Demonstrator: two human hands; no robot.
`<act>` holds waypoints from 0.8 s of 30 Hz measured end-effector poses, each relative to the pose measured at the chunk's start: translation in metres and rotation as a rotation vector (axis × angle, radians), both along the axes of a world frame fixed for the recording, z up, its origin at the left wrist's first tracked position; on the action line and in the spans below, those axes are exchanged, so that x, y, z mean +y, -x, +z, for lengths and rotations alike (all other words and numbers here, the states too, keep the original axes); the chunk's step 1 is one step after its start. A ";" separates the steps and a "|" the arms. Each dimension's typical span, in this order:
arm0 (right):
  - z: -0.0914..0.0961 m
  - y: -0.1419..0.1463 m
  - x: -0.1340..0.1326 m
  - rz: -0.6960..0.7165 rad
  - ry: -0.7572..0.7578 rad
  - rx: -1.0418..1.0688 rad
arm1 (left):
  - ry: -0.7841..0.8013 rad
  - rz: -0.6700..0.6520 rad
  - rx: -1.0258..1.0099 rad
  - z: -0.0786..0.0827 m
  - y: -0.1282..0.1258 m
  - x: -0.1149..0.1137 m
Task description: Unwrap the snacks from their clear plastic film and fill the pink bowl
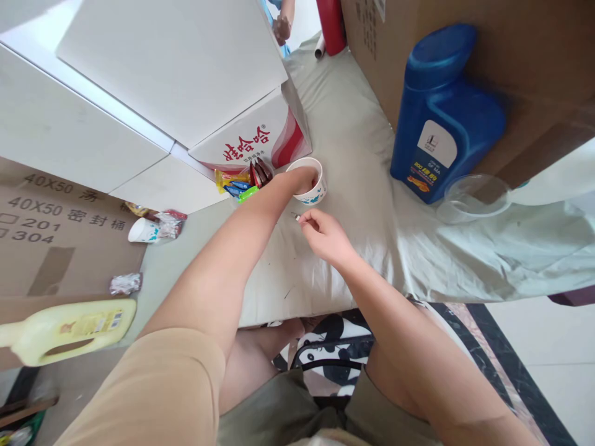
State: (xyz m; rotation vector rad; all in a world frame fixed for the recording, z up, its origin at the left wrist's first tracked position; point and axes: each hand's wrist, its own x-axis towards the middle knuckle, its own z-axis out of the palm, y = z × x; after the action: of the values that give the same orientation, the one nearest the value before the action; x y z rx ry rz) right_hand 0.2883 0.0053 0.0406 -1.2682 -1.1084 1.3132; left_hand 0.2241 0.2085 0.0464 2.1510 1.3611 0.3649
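My left hand (300, 181) reaches into a white paper cup (317, 193) with blue print, standing on a pale cloth; its fingers are hidden inside the cup. My right hand (325, 234) hovers just in front of the cup, fingers pinched on a small dark and white item (295, 216) that I cannot make out. Several coloured sachets (242, 183) lie just left of the cup.
A white carton with red lettering (251, 142) stands behind the sachets. A blue jug (439, 118) and a clear plastic cup (474, 197) sit to the right beside a brown box (534, 56). On the left lie a yellow bottle (69, 328), another paper cup (142, 230) and wrappers.
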 end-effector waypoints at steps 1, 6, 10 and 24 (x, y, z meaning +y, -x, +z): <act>-0.001 -0.001 0.000 0.001 -0.005 0.000 | 0.031 -0.032 0.077 0.006 0.000 0.000; -0.003 -0.005 -0.004 -0.021 -0.036 -0.040 | -0.083 -0.101 0.261 0.070 0.032 -0.003; 0.000 -0.006 -0.009 0.024 -0.060 -0.169 | -0.324 -0.011 0.108 0.098 0.099 -0.035; -0.039 0.065 -0.047 0.382 -0.363 -0.646 | -0.054 0.581 -0.080 0.032 0.317 -0.171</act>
State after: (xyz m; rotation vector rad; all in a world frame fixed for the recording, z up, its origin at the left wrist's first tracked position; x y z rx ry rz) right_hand 0.2236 -0.0417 0.0019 -1.2684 -2.0244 0.9034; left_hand -0.0931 0.0374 0.0783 1.7206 1.9301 0.7048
